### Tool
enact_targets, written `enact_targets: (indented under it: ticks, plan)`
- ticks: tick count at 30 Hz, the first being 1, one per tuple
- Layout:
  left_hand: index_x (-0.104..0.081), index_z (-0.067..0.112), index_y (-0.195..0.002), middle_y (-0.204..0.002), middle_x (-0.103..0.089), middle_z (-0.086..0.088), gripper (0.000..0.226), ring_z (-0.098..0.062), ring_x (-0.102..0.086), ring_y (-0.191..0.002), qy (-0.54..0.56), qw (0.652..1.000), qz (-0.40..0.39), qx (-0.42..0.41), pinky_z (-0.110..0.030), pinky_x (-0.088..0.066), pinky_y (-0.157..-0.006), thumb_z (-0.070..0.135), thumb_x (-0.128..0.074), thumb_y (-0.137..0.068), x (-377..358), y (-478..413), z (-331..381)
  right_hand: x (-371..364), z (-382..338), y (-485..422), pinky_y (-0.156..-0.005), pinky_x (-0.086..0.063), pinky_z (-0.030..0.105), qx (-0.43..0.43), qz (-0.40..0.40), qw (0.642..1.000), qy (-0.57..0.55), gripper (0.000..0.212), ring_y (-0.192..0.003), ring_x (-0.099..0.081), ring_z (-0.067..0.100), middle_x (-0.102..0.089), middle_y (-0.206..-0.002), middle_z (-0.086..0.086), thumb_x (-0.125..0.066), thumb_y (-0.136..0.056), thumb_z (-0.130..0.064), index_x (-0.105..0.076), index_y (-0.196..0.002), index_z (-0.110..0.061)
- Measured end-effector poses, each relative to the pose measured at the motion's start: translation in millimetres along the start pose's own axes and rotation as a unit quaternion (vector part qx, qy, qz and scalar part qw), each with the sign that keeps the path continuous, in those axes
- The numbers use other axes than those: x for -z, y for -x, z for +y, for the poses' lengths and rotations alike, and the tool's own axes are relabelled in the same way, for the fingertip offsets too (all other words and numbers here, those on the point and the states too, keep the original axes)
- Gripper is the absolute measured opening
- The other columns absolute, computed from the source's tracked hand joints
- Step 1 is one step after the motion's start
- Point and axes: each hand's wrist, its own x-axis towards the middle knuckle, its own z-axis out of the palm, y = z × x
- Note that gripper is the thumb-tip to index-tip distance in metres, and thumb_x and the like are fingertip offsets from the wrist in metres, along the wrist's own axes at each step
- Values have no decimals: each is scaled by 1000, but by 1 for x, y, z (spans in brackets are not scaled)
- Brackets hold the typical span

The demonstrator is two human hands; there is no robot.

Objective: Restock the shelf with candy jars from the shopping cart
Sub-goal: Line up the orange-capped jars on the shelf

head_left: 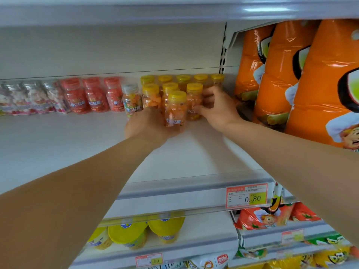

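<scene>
Stretching across most of the view, a white shelf lies bare over its front half, with a pale back panel behind it and the grey underside of an upper shelf overhead. Tall orange bags stand packed together at the right end. Below the clear front rail, lower shelves carry yellow tubs on the left and red snack packs on the right. Along the back of the white shelf runs a row of goods: pink-and-white packets at far left, then red-lid jars, then one silver-lid jar, then a cluster of yellow-lid jars several rows deep. The left hand cups the front jar of that cluster from below and beside, its fingers curled round the base; whether the base touches the shelf is hidden by the hand. Just right of it, the right hand grips a second jar, thumb across the front and fingers curled behind it. Both jars stand upright, full of orange sweets, touching their neighbours. A red-edged price tag reading 0.80 sits on the rail, near the right forearm.
</scene>
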Motion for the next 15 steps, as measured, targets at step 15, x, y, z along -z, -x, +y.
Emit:
enact_targets:
  ticks: [15]
  plan:
    - [-69,29,-90,-95,-63,8,36,-21,-57,-100,41,992,-57,-109,-34,-48,-87,61,-70,-72,4,14,5,15,-12,36,-85,-55,33,5,-79,995,-67,51,-91,-65,7,-66,-99,-8,-84,-71,-27,-55,-111,-16]
